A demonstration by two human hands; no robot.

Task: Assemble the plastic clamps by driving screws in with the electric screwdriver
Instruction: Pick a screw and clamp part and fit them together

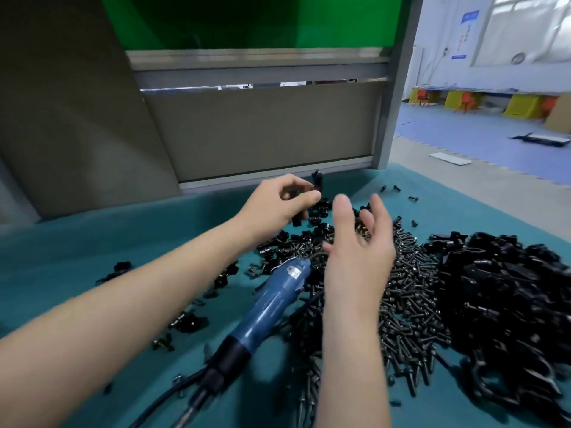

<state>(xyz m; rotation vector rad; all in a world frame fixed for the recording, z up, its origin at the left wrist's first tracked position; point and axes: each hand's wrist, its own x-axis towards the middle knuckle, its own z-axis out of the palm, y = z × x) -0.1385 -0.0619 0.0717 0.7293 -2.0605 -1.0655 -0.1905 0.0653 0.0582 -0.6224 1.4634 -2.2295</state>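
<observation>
Worked over a teal-covered tabletop [92,248], seen from a head camera looking forward and down. Left hand [275,205] raised toward the far edge of the tabletop, fingers curled in and pinched narrowly on a small black plastic clamp [316,182], part of it sticking up above the fingertips; blurred, so exact grip hard to tell. Right hand [358,251] hovered near the middle of the tabletop, palm turned inward, fingers spread wide and holding nothing, just above a heap of black screws [408,304]. Blue electric screwdriver [272,307] lay flat on the cloth between the two forearms, untouched by either hand, bit end pointing toward the far edge and into the screw heap, black collar and cable [185,393] trailing toward the near edge. Large pile of black clamp parts [509,304] heaped toward the right edge, touching the screw heap. More clamp pieces [278,245] scattered below the left hand, and a few loose ones [120,270] strewn farther toward the left edge. Several stray screws [397,189] dotted near the far right corner. Grey panel [262,131] stood upright along the far edge, green surface [247,20] above it. Blue floor mats [463,128] off to the right beyond the tabletop.
</observation>
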